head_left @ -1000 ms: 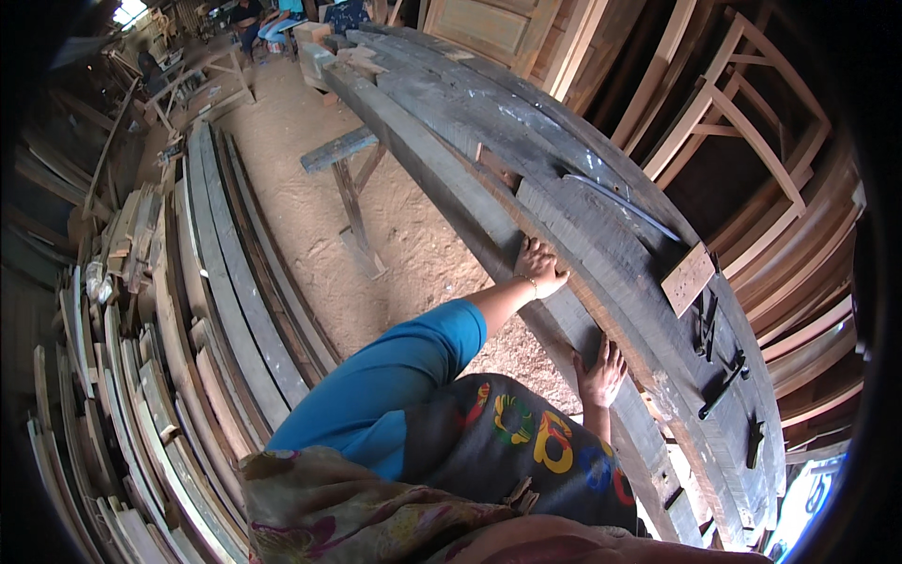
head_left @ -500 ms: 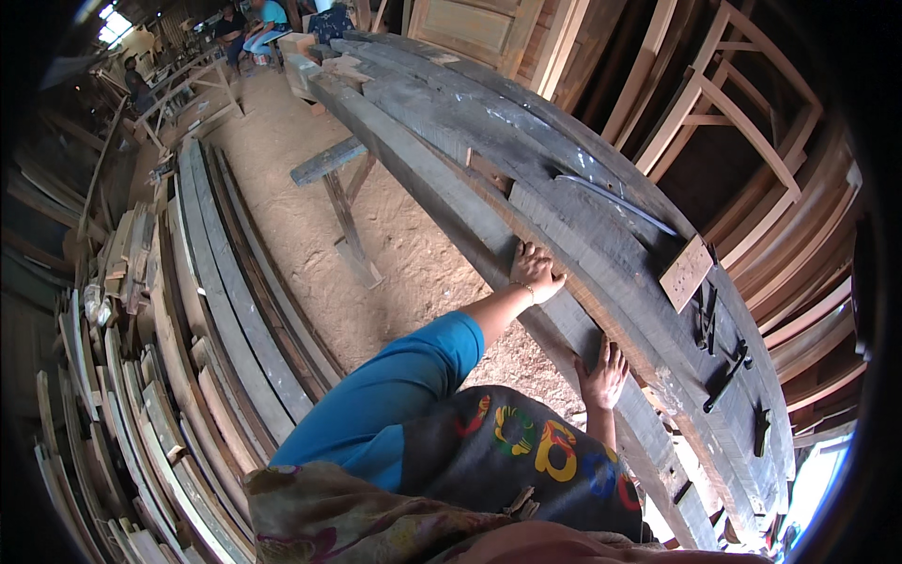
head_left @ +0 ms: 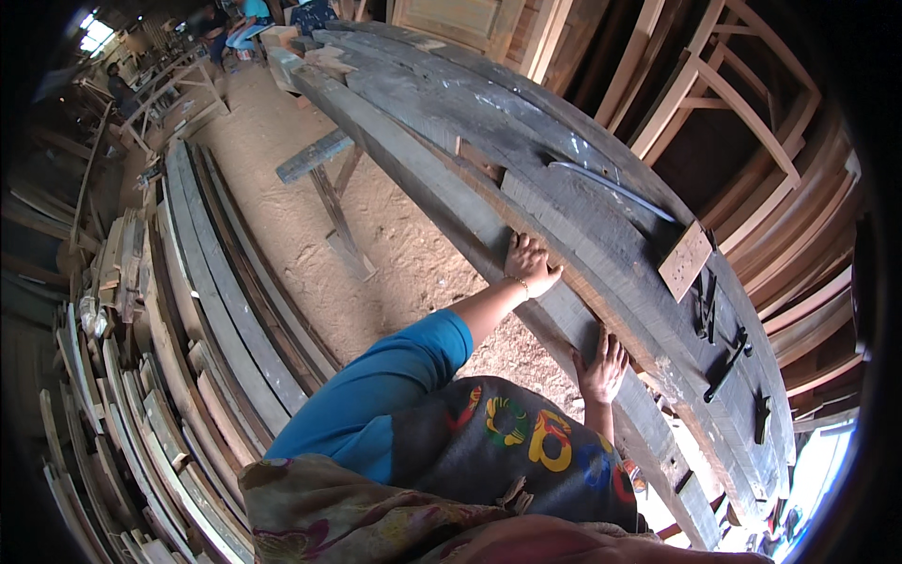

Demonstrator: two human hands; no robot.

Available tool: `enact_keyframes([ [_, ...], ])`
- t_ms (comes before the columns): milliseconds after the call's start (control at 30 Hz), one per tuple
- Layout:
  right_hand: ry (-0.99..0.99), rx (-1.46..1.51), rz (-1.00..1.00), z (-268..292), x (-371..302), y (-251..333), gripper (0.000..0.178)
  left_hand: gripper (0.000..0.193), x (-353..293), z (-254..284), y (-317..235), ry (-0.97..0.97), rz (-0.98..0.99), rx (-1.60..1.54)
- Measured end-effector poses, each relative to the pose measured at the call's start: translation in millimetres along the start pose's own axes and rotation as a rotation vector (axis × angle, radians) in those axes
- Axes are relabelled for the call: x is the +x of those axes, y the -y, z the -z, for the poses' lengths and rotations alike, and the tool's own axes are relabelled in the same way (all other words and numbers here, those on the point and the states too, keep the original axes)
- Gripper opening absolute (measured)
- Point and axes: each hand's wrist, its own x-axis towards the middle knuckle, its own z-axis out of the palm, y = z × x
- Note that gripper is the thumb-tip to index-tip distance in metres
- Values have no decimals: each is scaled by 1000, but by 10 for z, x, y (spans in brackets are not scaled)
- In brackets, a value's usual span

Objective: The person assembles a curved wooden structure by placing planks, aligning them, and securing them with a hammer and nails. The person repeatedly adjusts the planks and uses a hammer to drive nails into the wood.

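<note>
A long grey wooden beam [head_left: 413, 183] runs along the near side of a bench stacked with timber. My left hand [head_left: 533, 266] bends its fingers over the top of this beam, gripping it. Closer to my body, my right hand [head_left: 602, 369] lies on the same beam, thumb apart and fingers stretched toward its far edge. A wide dark plank [head_left: 592, 226] sits just beyond both hands. On it are a long thin metal strip [head_left: 615, 191], a small light wooden block [head_left: 683, 261] and black clamp-like metal tools [head_left: 726, 365].
Stacks of long boards [head_left: 211, 273] fill the left side. A small wooden trestle [head_left: 315, 155] stands on the sandy floor [head_left: 404, 254]. Wooden frames [head_left: 742, 103] and planks lean on the right. People [head_left: 246, 23] sit in the far left background.
The whole view has shifted slightly, so the surroundings sit a little further left and up. Both hands stay at about the same places on the beam.
</note>
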Motion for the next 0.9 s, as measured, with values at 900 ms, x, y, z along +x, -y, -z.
enact_keyframes([
  [900, -166, 173, 6, 112, 42, 22, 75, 63, 94, -57, 68, 32, -57, 28],
])
